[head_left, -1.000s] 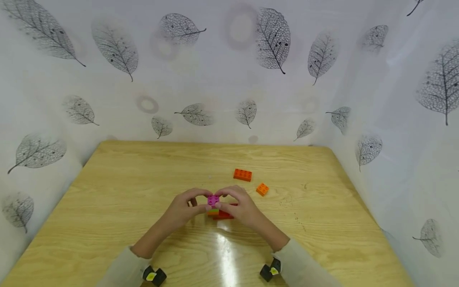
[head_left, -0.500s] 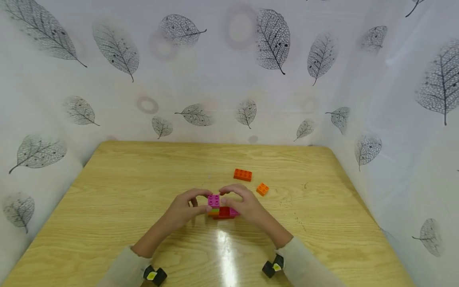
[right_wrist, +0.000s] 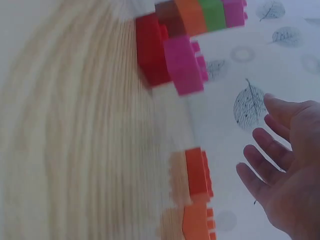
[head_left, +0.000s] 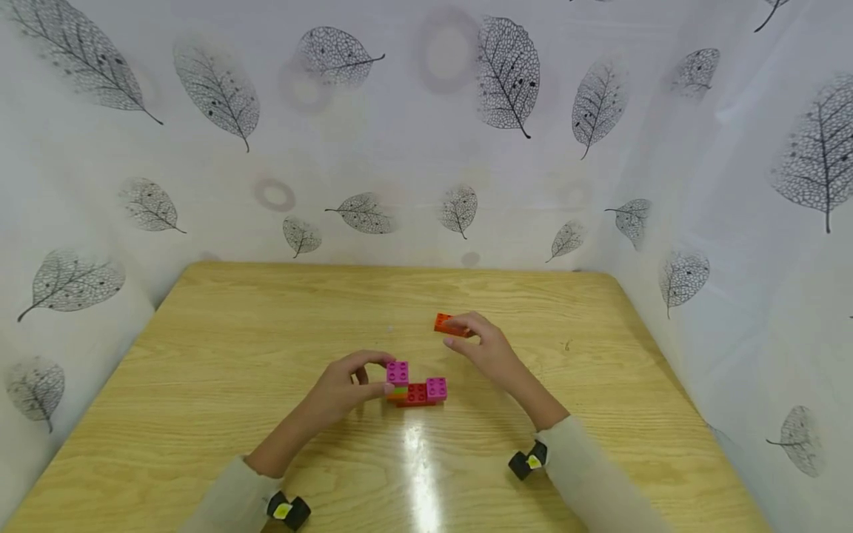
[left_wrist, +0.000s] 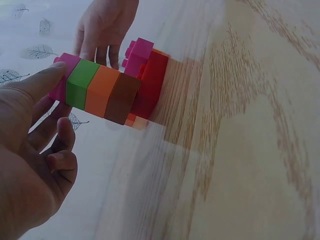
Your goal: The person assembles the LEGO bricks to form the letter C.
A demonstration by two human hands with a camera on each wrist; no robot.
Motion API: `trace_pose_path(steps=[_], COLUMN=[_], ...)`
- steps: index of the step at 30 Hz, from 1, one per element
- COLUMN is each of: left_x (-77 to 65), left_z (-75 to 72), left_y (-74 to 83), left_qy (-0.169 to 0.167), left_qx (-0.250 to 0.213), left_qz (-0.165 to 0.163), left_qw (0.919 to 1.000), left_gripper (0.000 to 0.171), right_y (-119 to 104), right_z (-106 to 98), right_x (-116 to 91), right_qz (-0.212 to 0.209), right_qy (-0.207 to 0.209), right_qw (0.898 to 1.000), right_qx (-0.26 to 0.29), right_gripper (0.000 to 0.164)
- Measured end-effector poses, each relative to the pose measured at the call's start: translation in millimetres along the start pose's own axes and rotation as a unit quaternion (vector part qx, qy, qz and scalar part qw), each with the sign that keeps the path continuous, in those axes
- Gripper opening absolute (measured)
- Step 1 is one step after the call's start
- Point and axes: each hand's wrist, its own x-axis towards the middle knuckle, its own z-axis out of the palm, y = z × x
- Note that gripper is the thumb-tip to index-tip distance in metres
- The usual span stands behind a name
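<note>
My left hand [head_left: 346, 385] pinches the pink toy brick [head_left: 397, 372] at the top of a stack. In the left wrist view, a green brick [left_wrist: 82, 84], an orange brick [left_wrist: 101, 91] and a brown brick [left_wrist: 121, 97] make up the stack below it. The stack stands on one end of a long red brick [left_wrist: 152, 82]; a second pink brick [head_left: 436, 388] sits on the other end. My right hand [head_left: 492, 355], holding nothing, hovers by a red-orange brick [head_left: 443, 323] and partly covers it. Its fingers are apart from the bricks in the right wrist view.
A small orange brick [right_wrist: 196, 221] lies near the red-orange one; the right hand hides it in the head view. All bricks are on a wooden table [head_left: 266, 318], with leaf-patterned cloth [head_left: 400, 148] behind and at both sides.
My right hand has let go of the pink brick on the stack and moved back and to the right, to the red-orange brick. The left hand has stayed on the stack.
</note>
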Motion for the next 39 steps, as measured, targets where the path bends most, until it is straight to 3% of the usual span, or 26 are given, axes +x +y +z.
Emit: trace_pose_path(steps=[9,16,25,39], left_x=[1.3,-0.5,-1.3,-0.6], left_z=[0.6,0.8,0.0,0.2], left_y=[-1.1,-1.1,-1.1,-1.1], left_qy=[0.000,-0.002,0.002,0.001], left_qx=[0.003,0.000,0.006,-0.003], left_qz=[0.002,0.004,0.002,0.011], left_qw=[1.0000,1.0000,1.0000,0.9999], left_gripper=[0.043,0.042,0.042,0.042], right_y=[26.2,45.4,52.6,50.9], right_z=[-14.2,-14.4,-11.0,-12.7], right_x=[25.5,42.3,53.2,58.6], right_qz=[0.009,0.043,0.096,0.093], right_qy=[-0.009,-0.037,-0.064,-0.106], right_qw=[0.997,0.996,0.991,0.986], right_qx=[-0.070,-0.069,-0.063,-0.091], right_gripper=[0.042,0.046,0.048,0.045])
